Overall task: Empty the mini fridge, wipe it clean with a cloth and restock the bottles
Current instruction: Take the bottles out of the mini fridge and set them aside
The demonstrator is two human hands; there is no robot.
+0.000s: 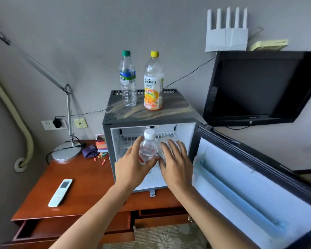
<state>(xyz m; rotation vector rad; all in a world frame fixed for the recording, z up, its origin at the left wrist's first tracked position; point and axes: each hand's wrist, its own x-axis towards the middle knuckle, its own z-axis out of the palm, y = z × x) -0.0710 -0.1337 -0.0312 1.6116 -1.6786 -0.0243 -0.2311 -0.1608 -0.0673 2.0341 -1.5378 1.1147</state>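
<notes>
two bottles (127, 78) on fridge (115, 112), door (241, 177) open.

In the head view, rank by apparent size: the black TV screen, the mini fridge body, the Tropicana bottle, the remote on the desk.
1. TV screen and mini fridge: too alike to rank.
2. Tropicana bottle.
3. Remote, though it sits nearer the camera, so unsure.
</notes>
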